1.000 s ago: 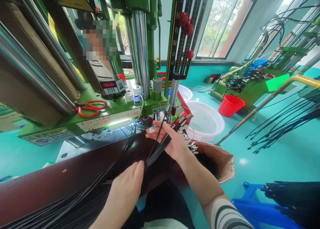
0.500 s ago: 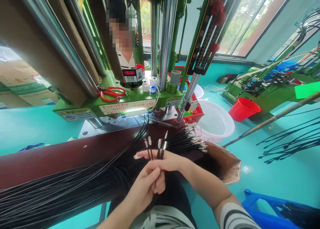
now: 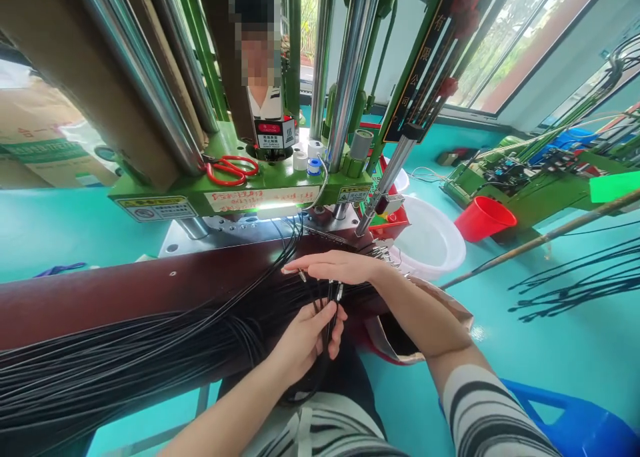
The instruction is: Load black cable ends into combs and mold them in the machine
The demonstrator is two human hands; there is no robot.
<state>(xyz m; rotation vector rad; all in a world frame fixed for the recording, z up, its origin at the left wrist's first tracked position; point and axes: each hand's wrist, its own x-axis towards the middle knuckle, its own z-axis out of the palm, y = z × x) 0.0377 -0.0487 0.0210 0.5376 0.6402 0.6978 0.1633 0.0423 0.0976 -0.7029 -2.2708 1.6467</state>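
Observation:
My left hand (image 3: 306,337) is closed on a few thin black cables (image 3: 327,297) with metal ends, just below my right hand. My right hand (image 3: 336,266) lies palm down over those cable ends, fingers stretched toward the left; the tips poke out under it. A thick bundle of black cables (image 3: 115,367) lies along the dark brown bench front (image 3: 125,290) and runs off to the lower left. A few cables lead up into the lit mould area of the green press (image 3: 260,200).
Red scissors (image 3: 231,169) and tape rolls (image 3: 307,160) sit on the press table. Another person stands behind the press. A brown paper bag (image 3: 440,304), white basins (image 3: 430,240), a red bucket (image 3: 484,218) and a blue stool (image 3: 575,424) are at the right.
My right hand has turned palm down and lifted over the cable ends, which earlier stood up between its fingers. My left hand has slid up along the cables. The view has shifted left.

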